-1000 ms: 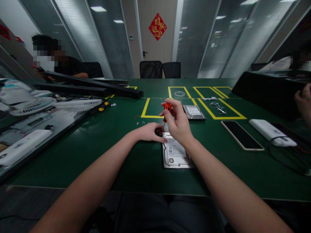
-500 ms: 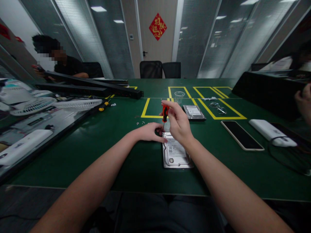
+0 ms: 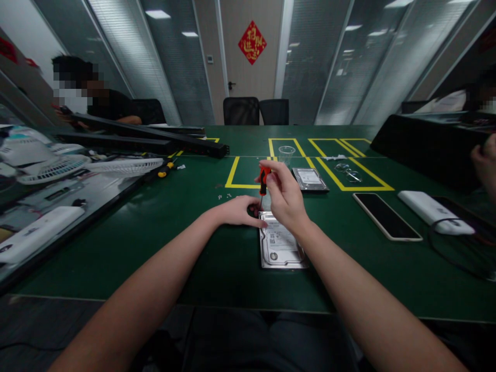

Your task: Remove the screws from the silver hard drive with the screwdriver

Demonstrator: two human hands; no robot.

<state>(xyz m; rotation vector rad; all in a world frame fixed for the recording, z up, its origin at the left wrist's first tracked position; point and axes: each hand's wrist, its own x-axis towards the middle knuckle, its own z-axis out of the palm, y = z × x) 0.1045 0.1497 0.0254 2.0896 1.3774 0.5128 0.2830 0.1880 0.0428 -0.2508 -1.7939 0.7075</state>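
A silver hard drive (image 3: 282, 244) lies label side up on the green table in front of me. My right hand (image 3: 287, 200) grips a red-and-black screwdriver (image 3: 264, 181), held nearly upright with its shaft down at the drive's far left corner. The index finger rests over the top of the handle. My left hand (image 3: 239, 211) is at that same corner, its thumb on the drive's top edge and its fingers curled beside the shaft. The screwdriver's tip is too small to make out. Several tiny screws (image 3: 225, 196) lie beyond my left hand.
Behind my right hand are a second hard drive (image 3: 310, 178) and a clear cup (image 3: 286, 154). Eyeglasses (image 3: 352, 176), a phone (image 3: 387, 217) and a white device (image 3: 434, 212) lie rightward. Leftward are a yellow-black screwdriver (image 3: 166, 170), black bars (image 3: 155, 135) and fan parts. Co-workers sit at both sides.
Both hands, the screwdriver and the hard drive stay almost in place. My right hand's fingers have shifted very slightly on the handle.
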